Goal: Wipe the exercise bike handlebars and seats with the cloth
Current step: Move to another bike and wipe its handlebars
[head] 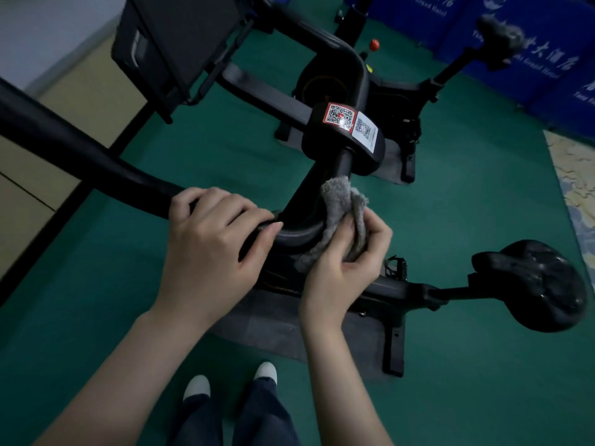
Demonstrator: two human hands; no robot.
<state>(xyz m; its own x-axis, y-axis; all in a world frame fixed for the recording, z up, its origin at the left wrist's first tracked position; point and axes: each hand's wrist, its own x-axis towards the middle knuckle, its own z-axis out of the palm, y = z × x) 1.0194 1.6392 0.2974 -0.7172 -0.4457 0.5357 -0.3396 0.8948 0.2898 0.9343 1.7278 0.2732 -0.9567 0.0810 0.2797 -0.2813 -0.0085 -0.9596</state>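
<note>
Soft, light and limp, the grey cloth point(338, 204) probably handles best wadded, as here, pinched in the curled fingers of the right grip point(343, 265) and pressed on the bend of the stiff black handlebar point(80, 146), which the left grip point(209, 243) clasps just beside it.

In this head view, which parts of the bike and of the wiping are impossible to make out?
Head view only:
The handlebar bend is hidden under the cloth and right hand.
The left hand covers the bar beneath it.
The QR stickers are too small to read.
The far seat is blurred and dim.
The panel is cut off by the top edge.
</note>
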